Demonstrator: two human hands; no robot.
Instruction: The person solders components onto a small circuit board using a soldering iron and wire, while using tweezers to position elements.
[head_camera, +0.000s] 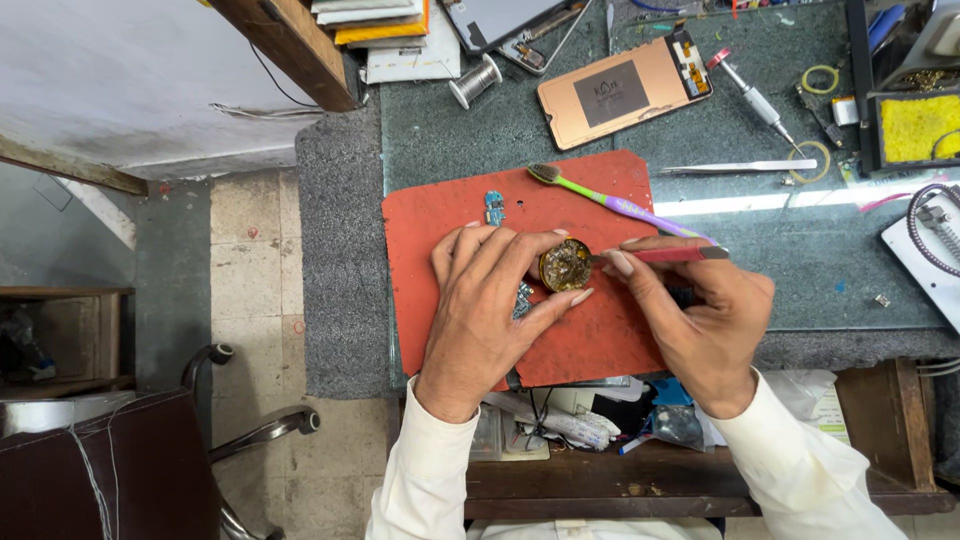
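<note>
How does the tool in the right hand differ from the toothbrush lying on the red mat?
The red-handled tool is held in the right hand, tip at the round tin; the toothbrush lies loose, untouched. The tool's handle is red, the toothbrush green and purple. Both are slim and long.

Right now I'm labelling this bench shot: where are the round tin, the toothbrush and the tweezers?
Tin (567, 265): head view, on its amber contents, between the left fingers.
Toothbrush (600, 199): head view, on the green handle.
Tweezers (740, 166): head view, mid-length of the steel arms.
</note>
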